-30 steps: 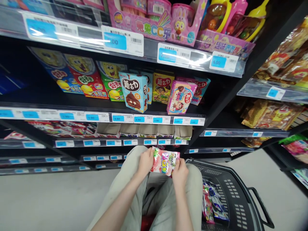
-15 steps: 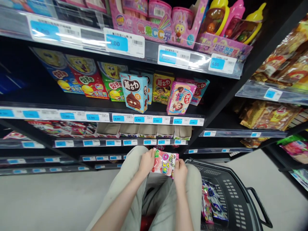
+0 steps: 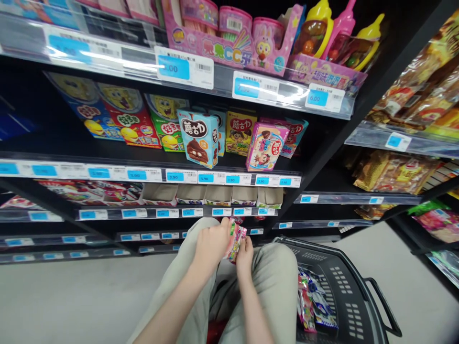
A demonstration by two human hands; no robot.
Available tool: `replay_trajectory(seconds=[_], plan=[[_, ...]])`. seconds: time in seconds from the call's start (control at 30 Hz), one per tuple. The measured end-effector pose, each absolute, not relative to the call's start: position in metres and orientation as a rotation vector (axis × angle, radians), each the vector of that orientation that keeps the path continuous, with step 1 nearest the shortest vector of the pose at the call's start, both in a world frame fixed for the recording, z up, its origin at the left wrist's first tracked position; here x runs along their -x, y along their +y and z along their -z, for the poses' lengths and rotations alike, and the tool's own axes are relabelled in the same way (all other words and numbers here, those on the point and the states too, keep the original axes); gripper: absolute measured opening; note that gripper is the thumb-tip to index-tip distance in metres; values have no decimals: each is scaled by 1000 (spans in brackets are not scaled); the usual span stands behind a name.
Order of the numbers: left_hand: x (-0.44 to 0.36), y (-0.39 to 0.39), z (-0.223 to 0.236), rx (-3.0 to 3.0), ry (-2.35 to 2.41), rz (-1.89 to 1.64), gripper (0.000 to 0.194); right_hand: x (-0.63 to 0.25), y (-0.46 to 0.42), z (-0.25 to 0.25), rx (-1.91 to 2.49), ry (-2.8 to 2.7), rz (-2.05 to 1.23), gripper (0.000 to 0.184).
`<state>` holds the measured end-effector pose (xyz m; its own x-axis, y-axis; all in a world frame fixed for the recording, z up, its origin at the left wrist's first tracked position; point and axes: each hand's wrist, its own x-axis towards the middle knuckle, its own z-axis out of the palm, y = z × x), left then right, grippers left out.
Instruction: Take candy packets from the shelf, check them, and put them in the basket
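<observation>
Between my knees, in front of the lower shelves, both hands hold a pink and white candy bag (image 3: 234, 241). My left hand (image 3: 212, 240) grips its left side, the back of the hand facing up and covering part of it. On the right edge, the fingers of my right hand (image 3: 245, 253) are closed. The bag is turned at an angle, so only part of its printed front shows. Beside my right knee stands a dark grey shopping basket (image 3: 349, 286) with several shiny snack packets (image 3: 311, 301) inside.
Shelves rise in front: cookie boxes (image 3: 198, 138) on the middle one, open cardboard trays (image 3: 218, 195) below it, pink candy tubs (image 3: 234, 23) above. Price labels (image 3: 179, 176) line the shelf edges. Bagged snacks (image 3: 389, 172) fill shelves at the right. The basket handle (image 3: 385, 306) sticks out rightward.
The candy bag, earlier stretched flat with its front showing, is now turned and narrower in view. My right hand has moved left, closer to my left hand. The view has shifted slightly.
</observation>
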<state>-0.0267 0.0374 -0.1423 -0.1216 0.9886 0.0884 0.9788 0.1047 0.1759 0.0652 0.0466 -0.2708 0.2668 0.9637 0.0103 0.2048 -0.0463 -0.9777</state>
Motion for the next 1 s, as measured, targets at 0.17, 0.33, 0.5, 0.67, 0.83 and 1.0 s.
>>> replay_trajectory(seconds=[0.17,0.33,0.5,0.67,0.83,1.0], plan=[[29,30,131,-2108,2330,-262,41,-61,43,267,1373,-1058,-1003,26],[30,29,124,-2146,2348,-266,37,-64,43,264,1347,-1013,-1018,25],[39,41,147,-1940,2256,-591,38,-85,46,254,1405,-1016,-948,26],[33,55,202,-1596,2009,-1062,42,-121,48,241,1517,-1102,-810,27],[13,62,237,-1322,1864,-1182,42,-141,52,242,1617,-1196,-707,28],[11,65,244,-1271,1818,-1208,41,-143,53,245,1672,-1252,-653,29]])
